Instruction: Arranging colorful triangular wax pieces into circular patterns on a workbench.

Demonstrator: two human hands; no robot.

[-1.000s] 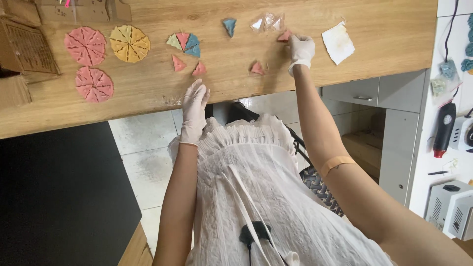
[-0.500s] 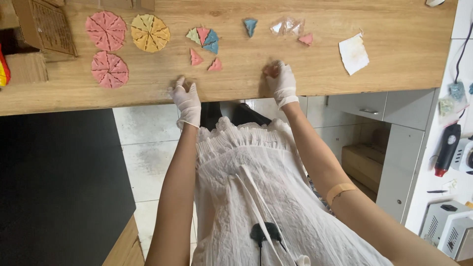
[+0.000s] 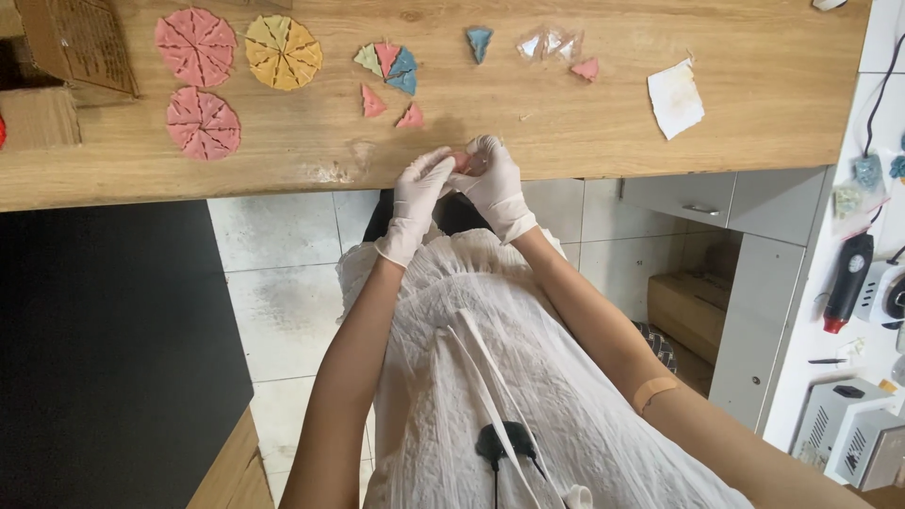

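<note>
Since half a second ago, drawn together at counter (image 3: 584,141) edge: left hand (image 3: 416,203), right hand (image 3: 494,185), fingers pinching small pink wedge (image 3: 462,160); axis, tip direction indiscernible. Wooden top; tiled floor below.

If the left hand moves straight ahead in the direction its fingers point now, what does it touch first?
The left hand points up-right into the right hand, which it already meets around a small pink piece. Beyond that would probably come the pink wedge on the wooden table.
</note>
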